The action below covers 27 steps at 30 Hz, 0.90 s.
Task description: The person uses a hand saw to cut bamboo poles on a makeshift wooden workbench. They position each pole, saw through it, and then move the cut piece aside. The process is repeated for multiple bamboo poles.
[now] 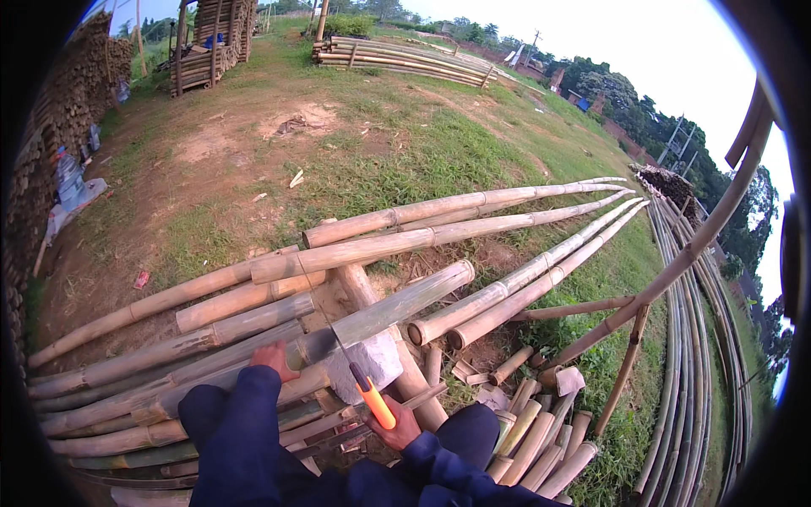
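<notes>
My left hand [274, 358] presses down on a long greenish bamboo pole [397, 306] that rests across a pale stone block [365, 359]. My right hand [397, 429] grips the orange handle of a hand saw [372, 402]. The thin saw blade runs up and left from the handle and lies across the pole beside my left hand. Both forearms wear dark blue sleeves.
Several long bamboo poles [439, 232] lie fanned over the grass to the right and left. Short cut bamboo pieces [528, 435] are heaped at the lower right. Thin poles [688, 363] lie along the right edge. Stacked wood [51, 127] lines the left side.
</notes>
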Tool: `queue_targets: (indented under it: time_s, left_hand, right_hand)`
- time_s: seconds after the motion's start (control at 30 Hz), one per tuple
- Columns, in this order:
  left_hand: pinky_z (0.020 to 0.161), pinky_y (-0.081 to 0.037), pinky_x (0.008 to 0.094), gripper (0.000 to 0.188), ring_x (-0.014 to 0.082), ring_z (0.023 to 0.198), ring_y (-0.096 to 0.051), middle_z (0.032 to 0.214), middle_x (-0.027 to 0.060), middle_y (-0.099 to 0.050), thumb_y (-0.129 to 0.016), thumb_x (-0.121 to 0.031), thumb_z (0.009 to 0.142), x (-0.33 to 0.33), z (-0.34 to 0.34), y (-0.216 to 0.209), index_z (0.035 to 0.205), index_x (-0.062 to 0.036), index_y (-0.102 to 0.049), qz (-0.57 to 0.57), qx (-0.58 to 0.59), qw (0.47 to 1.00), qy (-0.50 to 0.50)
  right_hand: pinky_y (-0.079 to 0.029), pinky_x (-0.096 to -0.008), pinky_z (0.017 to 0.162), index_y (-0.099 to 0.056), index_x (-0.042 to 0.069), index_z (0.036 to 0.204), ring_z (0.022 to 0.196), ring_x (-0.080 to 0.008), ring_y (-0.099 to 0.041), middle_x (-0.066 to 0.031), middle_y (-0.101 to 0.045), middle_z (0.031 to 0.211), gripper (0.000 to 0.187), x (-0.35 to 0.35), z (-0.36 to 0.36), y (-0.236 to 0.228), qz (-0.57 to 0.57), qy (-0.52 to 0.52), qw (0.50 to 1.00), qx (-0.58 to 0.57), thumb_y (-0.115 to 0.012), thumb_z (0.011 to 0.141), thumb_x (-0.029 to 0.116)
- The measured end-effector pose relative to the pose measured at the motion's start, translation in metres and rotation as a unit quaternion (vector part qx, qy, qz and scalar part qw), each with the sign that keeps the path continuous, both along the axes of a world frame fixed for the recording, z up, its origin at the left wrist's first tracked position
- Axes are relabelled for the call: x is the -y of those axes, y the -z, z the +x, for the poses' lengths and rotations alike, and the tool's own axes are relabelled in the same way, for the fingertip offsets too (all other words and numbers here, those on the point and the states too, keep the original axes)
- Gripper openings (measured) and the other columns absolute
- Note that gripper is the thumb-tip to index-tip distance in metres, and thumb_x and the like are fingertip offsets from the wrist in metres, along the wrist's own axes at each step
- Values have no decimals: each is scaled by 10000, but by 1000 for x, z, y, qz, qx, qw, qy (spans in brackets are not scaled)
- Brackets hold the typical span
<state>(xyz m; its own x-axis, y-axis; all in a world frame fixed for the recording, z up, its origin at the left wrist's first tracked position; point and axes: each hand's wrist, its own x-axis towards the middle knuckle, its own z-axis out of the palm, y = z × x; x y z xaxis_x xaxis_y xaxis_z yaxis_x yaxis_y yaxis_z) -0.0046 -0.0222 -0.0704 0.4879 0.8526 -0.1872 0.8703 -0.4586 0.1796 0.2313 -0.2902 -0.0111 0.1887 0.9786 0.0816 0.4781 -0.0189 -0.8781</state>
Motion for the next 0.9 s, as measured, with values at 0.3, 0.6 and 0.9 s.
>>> queue_targets:
  time_s: [0.3, 0.6, 0.9]
  left_hand:
    - [1011, -515, 478, 890, 391, 1116, -678, 1197, 238, -696, -896, -524, 639, 2, 0, 9, 1254, 23, -558, 65, 32, 997, 14]
    - [1019, -508, 479, 875, 390, 1157, -659, 1245, 241, -675, -895, -519, 633, 2, 2, 1, 1246, 12, -565, 16, 12, 1000, -4]
    - [1059, -475, 471, 888, 387, 1188, -643, 1255, 238, -673, -886, -513, 645, 3, 4, -1, 1278, 13, -552, 15, 15, 1000, -10]
  right_hand:
    - [-528, -442, 758, -609, 52, 1205, 856, -416, -673, -197, -668, 940, 393, 5, -10, 1, 11, 24, 1000, -8, -782, 899, 228]
    - [-498, -410, 687, -604, 47, 1108, 706, -314, -610, -135, -596, 806, 318, 4, -9, 4, 27, 15, 1000, -2, -789, 893, 191]
    - [-524, -435, 740, -615, 43, 1207, 813, -386, -669, -187, -666, 921, 421, 4, -7, -1, 10, 0, 1000, -20, -790, 877, 236]
